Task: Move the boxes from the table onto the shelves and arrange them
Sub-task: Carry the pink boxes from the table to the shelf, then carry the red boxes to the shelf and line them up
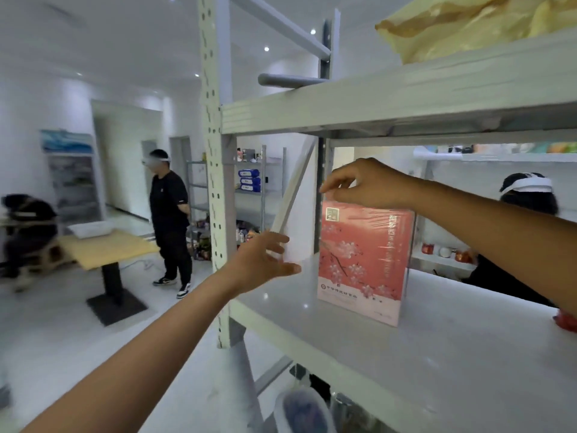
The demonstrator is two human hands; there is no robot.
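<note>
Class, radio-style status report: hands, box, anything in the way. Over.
Left hand open, clear of box. Right hand pinching top corner of pink box. Box upright on shelf. Nothing seen in its way.

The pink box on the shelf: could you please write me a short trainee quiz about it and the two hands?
1. True or false: the pink box lies flat on the shelf.
2. Which hand touches the pink box's top edge? A) left hand B) right hand C) both
3. Fill in: the left hand, fingers spread, holds ____.
Key: 1 false, it stands upright; 2 B; 3 nothing.
</note>
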